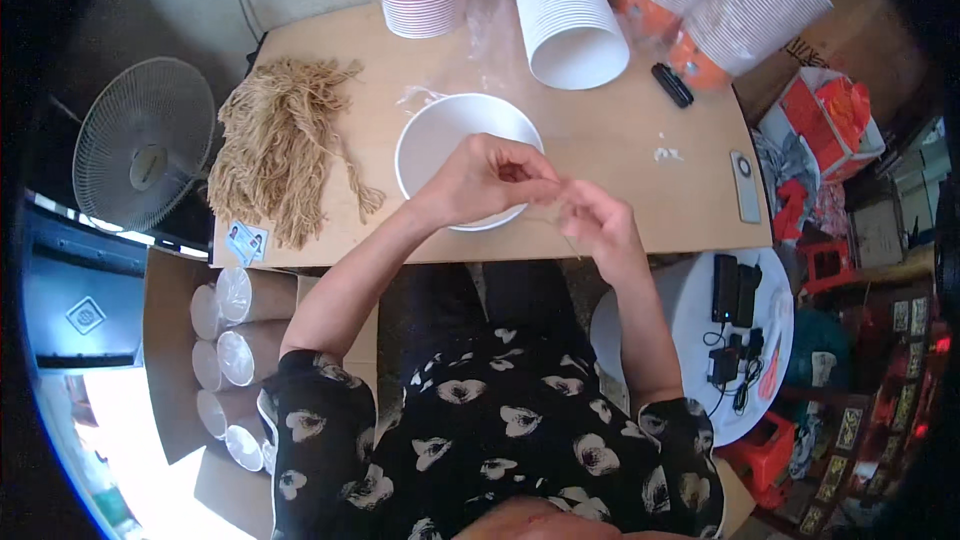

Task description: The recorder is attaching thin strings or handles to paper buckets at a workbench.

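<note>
Grip, your left hand (490, 180) and right hand (605, 225): fingertips drawn in, nearly meeting; closure and contents cannot be told.
White bucket (430, 145): one, separate, beneath your left hand, mouth partly hidden.
Cord heap (280, 155): surface (690, 210), left; apparently ample.
Bucket stacks (573, 28): rear, nested, seemingly waiting.
</note>
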### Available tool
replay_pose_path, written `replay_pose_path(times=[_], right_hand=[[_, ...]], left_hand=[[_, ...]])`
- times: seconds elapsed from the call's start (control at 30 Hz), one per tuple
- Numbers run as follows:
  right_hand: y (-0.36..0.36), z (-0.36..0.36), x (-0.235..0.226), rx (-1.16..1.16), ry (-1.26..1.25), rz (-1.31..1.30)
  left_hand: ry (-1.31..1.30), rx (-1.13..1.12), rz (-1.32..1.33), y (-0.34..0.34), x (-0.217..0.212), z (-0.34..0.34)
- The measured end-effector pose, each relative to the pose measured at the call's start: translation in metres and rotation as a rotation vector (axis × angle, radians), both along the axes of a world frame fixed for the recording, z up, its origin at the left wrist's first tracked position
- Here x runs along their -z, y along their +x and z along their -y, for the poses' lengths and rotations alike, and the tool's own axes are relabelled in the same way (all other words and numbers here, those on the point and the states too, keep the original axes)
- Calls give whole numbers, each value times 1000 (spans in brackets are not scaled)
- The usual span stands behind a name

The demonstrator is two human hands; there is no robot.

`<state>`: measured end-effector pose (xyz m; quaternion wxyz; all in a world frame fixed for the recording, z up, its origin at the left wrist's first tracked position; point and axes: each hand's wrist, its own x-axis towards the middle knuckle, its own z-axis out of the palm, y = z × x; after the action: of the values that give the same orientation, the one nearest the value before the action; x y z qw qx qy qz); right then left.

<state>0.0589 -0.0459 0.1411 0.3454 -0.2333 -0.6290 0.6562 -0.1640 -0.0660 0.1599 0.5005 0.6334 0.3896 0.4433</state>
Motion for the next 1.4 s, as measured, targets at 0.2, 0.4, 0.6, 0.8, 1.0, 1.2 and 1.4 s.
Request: replay_pose_path(times=[0.2,0.4,0.6,0.8,1.0,1.2,1.4], right_hand=[[16,7,7,9,-86,160],[5,8,5,111,-23,96],[1,8,25,26,61,137],[24,15,-3,35,-74,117],[39,20,1,21,-2,-80],[44,16,9,-108,47,-327],[16,29,1,192,327,108]], left_hand=[[297,-63,-262,3,-11,13],[402,-75,-300,4,-9,16],[358,-38,-302,4,-15,19],[356,36,-384,-2,-17,24],[498,58,-549,-8,-16,31],[653,-22,-684,-26,-19,37],[422,-732,-677,-99,13,12]])
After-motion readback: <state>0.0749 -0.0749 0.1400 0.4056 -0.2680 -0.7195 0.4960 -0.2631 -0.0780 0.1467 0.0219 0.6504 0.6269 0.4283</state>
